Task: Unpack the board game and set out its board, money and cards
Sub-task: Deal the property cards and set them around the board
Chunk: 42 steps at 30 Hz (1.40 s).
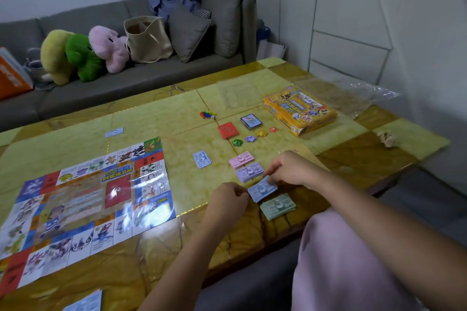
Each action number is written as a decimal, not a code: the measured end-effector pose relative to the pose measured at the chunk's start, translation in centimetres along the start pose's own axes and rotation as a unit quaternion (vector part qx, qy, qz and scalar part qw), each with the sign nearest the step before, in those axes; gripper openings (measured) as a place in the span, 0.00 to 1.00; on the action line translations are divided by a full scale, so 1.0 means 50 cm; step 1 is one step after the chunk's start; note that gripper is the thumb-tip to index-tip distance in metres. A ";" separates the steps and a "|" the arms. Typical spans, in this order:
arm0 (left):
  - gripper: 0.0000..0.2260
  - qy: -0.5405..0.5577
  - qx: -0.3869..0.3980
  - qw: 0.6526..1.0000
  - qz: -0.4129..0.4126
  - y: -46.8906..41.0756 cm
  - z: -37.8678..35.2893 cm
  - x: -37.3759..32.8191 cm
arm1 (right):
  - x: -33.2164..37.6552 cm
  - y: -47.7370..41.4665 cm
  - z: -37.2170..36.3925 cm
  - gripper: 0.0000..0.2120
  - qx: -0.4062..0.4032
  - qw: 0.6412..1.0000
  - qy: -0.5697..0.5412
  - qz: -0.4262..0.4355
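Observation:
The game board [83, 199] lies unfolded on the left of the table. Both my hands hold a stack of blue banknotes [261, 190] just above the table: my left hand [228, 201] pinches its near-left end, my right hand [290, 168] grips its far-right end. Around it lie a pink stack [241, 159], a purple stack [249, 173], a green stack [278, 206] and another blue stack [202, 159]. Farther back sit red cards [228, 130], a dark card deck [250, 121], star-shaped tokens [250, 138] and coloured pawns [207, 114]. The yellow game box [299, 110] stands at the back right.
The yellow-tiled table [177, 118] carries a clear plastic bag [353, 98] and crumpled paper [386, 139] at the right. A loose card [114, 132] lies beyond the board, a leaflet [86, 302] at the near edge. A grey sofa [126, 76] with plush toys stands behind.

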<state>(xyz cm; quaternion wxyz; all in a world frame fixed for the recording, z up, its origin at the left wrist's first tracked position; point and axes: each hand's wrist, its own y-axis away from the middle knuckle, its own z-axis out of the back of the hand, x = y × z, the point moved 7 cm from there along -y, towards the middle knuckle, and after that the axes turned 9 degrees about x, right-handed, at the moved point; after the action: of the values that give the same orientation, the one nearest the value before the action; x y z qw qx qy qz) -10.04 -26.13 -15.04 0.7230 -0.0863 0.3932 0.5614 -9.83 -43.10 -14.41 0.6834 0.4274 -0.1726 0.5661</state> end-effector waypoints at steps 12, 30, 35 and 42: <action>0.15 -0.020 0.000 0.999 -0.025 0.017 -0.007 -0.005 | 0.015 0.002 -0.005 0.09 -0.073 0.990 0.120 0.029; 0.13 -0.022 -0.039 0.998 -0.041 0.131 0.001 0.063 | -0.018 0.158 -0.124 0.34 0.013 0.915 0.370 0.157; 0.10 0.010 -0.045 0.998 -0.053 0.158 -0.008 0.072 | -0.023 0.190 -0.161 0.23 -0.088 0.900 0.326 0.275; 0.13 0.283 0.091 0.955 0.010 0.184 -0.037 0.100 | 0.050 0.234 -0.156 0.13 -0.153 0.901 0.243 0.326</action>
<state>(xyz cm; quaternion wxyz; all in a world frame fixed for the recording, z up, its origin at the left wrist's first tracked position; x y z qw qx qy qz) -18.71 -20.19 -16.73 0.5817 -0.1713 0.6320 0.4826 -21.78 -35.56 -12.55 0.5382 0.0871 -0.2153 0.8102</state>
